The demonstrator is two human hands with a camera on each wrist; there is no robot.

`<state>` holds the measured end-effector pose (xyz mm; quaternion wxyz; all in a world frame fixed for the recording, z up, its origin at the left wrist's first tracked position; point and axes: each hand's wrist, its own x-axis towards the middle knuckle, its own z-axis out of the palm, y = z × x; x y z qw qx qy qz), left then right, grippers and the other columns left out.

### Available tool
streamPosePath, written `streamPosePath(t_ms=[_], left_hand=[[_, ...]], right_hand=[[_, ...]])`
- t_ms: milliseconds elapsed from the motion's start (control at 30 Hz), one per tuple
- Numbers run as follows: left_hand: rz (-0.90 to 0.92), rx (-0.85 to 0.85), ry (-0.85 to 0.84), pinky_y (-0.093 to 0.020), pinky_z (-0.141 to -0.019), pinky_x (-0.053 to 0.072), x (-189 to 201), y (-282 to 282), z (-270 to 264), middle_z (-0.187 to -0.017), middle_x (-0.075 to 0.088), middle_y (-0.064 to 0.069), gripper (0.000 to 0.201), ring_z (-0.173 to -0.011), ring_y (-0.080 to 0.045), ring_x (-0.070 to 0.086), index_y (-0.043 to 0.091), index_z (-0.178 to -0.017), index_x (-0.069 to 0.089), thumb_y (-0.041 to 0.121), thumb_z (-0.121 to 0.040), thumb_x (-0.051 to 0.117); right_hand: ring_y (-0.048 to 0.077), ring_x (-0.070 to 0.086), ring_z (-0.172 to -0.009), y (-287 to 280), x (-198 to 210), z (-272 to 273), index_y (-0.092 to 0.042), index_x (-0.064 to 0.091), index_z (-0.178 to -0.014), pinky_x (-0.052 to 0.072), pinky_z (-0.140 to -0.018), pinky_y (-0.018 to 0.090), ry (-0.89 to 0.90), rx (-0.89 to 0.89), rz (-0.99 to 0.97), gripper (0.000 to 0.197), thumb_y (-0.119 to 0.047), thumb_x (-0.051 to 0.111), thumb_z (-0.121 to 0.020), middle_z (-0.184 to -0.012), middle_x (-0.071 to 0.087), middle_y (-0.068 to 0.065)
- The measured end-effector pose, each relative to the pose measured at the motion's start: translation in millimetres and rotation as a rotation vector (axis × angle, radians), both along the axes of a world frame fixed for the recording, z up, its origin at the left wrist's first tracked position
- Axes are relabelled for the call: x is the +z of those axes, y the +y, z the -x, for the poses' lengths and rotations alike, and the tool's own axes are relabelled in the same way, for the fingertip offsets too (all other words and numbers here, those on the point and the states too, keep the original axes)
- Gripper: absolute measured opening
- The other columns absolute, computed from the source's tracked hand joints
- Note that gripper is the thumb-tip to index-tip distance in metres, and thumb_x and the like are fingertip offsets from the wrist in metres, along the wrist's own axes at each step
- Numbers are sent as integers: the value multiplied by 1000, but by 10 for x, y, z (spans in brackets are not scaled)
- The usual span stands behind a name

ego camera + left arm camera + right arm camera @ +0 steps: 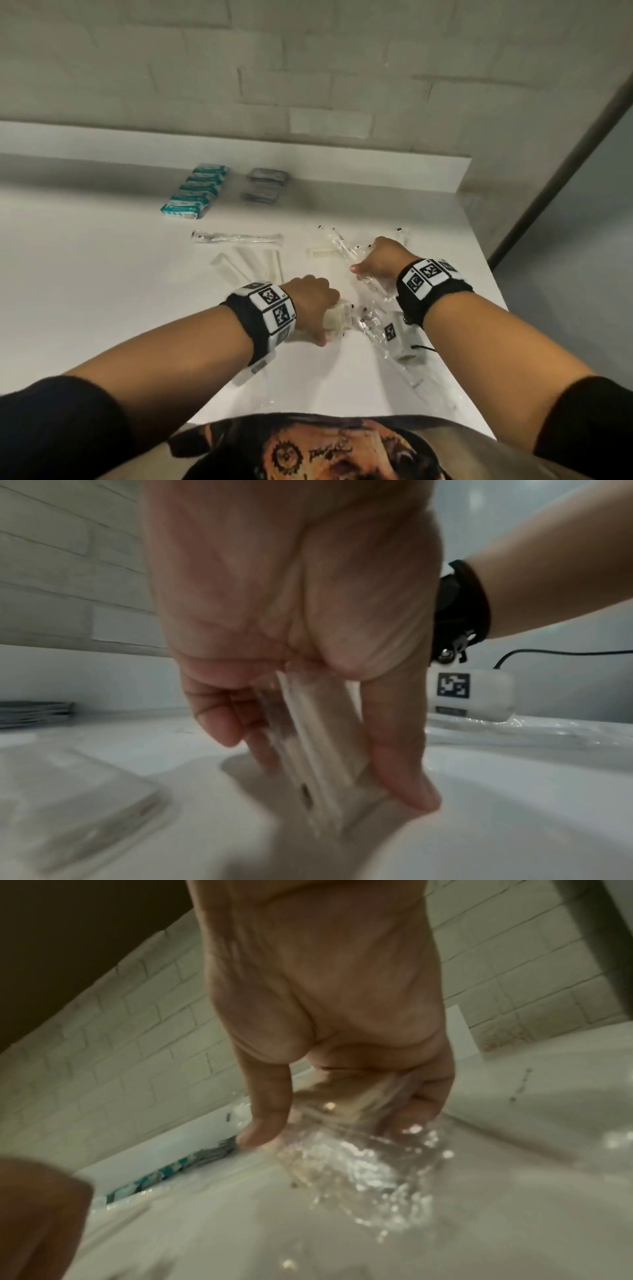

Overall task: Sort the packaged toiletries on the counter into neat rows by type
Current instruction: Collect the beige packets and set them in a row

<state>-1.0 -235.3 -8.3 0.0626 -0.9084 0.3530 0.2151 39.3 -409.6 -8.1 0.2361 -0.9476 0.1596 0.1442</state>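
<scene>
Your left hand (291, 631) holds a cream comb in a clear sleeve (322, 753), thumb on one side and curled fingers (219, 718) on the other, its lower end just above the white counter (102, 291). In the head view this packaged comb (337, 317) sits at the near centre of the counter, partly hidden under your knuckles (313, 296).

Your right hand (382, 262) is curled around a bunch of crinkled clear wrappers (359, 1156); the wrist view is blurred, so you cannot tell what is inside them. More clear packets with small black tabs (346, 240) lie scattered beside that hand, and one loose comb (325, 254) rests just left of them.

Left of centre, three sleeved combs (250, 265) lie side by side, fanned slightly. Behind them a single long wrapped toothbrush (238, 237) lies crosswise. Toward the wall, teal-and-white packets (195, 192) stand in a neat row, with a short stack of grey packets (265, 185) just to their right.

Both wrists carry black bands with printed square markers (270, 308).
</scene>
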Motion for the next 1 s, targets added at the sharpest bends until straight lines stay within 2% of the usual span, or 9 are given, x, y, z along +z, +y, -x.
streamPosePath(t_ms=[100,300,433,567,667,733,800,867,1000], left_hand=[[79,76,67,-32,-77,43,-45,79,5,-114,59,-6,56,-104,-26,57,18,-118,44,39,-75,72],[260,201,120,-30,-88,41,39,325,-134,-127,51,-6,54,-113,-24,52,13,-125,48,49,-86,61],[701,525,199,-30,-68,44,116,604,-287,-99,58,-2,39,-90,-20,58,14,-105,48,40,-84,67],[1262,827,583,-44,-79,57,180,824,-393,-97,65,-11,37,-95,-25,66,14,-119,46,18,-87,65],[1484,877,653,-46,-86,54,279,936,-425,-97,56,-5,28,-97,-22,62,16,-122,50,19,-94,57],[1616,896,687,-46,-89,54,352,1007,-441,-102,57,-7,29,-102,-25,61,12,-123,53,25,-96,54],[1702,874,797,-47,-87,56,428,1040,-429,-116,61,-14,38,-108,-31,62,11,-128,52,31,-96,51],[1722,785,892,-44,-82,58,516,1063,-402,-121,65,-14,42,-107,-30,64,13,-130,53,32,-92,54],[1750,681,808,-30,-68,58,643,1167,-392,-102,70,-6,28,-93,-22,66,14,-115,62,4,-89,60]], right_hand=[[27,63,-94,-18,84,-6,-3,54,-112,46,-70,28,-3,-2,0,40,-26,71,-84,-103,66,11],[29,60,-111,-46,179,58,7,57,-118,48,-87,30,45,63,217,35,-18,54,-93,-120,63,18],[28,60,-109,-39,204,32,3,58,-119,46,-85,29,79,92,304,43,-32,51,-95,-118,64,15],[24,57,-87,29,200,62,-4,63,-97,44,-76,28,122,107,376,34,-36,57,-89,-86,62,6],[19,52,-71,132,389,50,-8,61,-86,39,-63,25,-206,-23,87,21,-29,64,-87,-85,63,6],[17,45,-60,392,602,85,-10,55,-75,34,-54,25,-365,-55,-422,23,-21,72,-83,-70,55,6],[18,49,-65,712,777,127,-4,63,-88,37,-57,27,-386,-15,-836,17,-13,74,-80,-73,59,10],[15,55,-60,1017,862,147,-4,66,-89,41,-54,22,-394,36,-937,15,-12,74,-80,-70,65,4],[5,41,-43,1378,927,137,-9,58,-82,33,-40,19,-519,39,-889,19,-16,76,-80,-57,52,-3]])
